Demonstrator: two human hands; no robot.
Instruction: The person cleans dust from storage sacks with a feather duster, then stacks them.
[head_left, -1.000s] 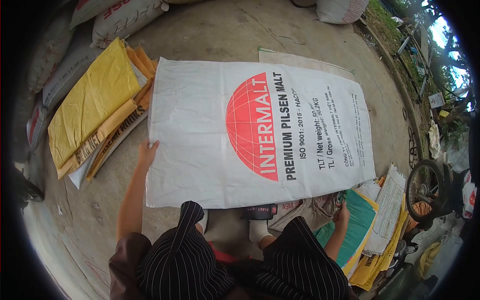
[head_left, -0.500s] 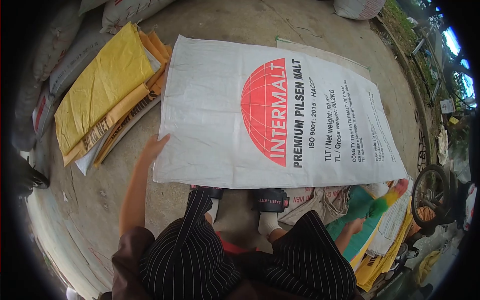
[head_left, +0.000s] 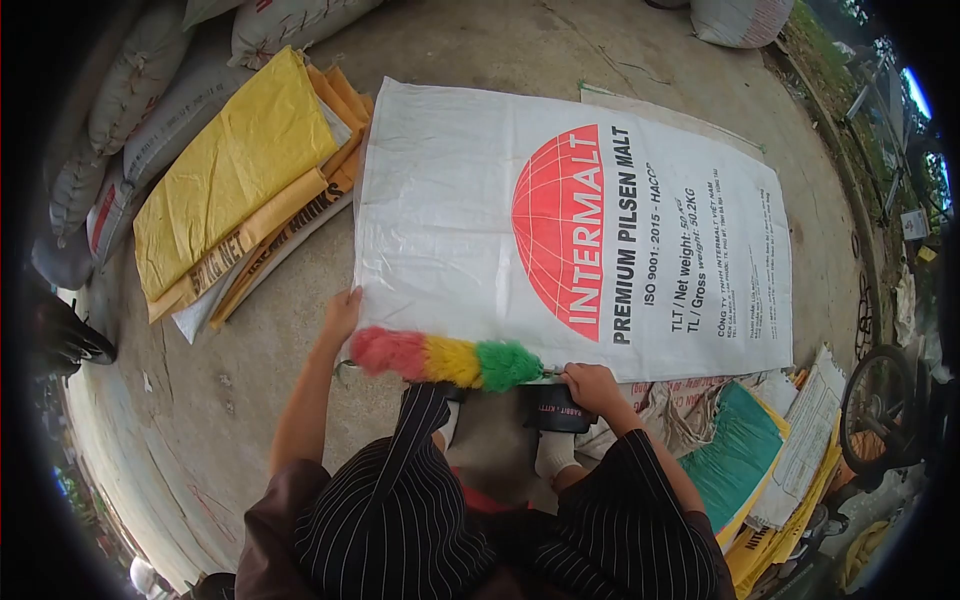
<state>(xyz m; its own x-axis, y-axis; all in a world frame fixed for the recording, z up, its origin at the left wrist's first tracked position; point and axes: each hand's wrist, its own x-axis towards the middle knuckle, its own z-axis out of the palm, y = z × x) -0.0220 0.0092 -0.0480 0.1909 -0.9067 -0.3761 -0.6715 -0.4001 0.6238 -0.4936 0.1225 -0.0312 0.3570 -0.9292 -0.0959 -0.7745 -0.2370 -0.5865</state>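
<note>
A large white woven sack [head_left: 450, 220] printed INTERMALT lies flat on the ground before me. My left hand [head_left: 343, 314] is at its near left corner, fingers closed on the edge; part of the grip is hidden. My right hand [head_left: 592, 388] grips the handle of a fluffy feather duster [head_left: 452, 360] coloured red, yellow and green. The duster lies across the near edge of the sack, its red end pointing left, close to my left hand.
Folded yellow sacks [head_left: 240, 170] are stacked at the left, with filled sacks [head_left: 140, 90] behind them. A green sack [head_left: 735, 450] and other folded sacks lie at the right, near a wheel [head_left: 880, 410]. My feet in dark sandals [head_left: 557, 410] are by the sack's near edge.
My right hand has swept the duster from the right side to the left along the sack's near edge. My left hand stays at the sack's left corner. The view has shifted slightly.
</note>
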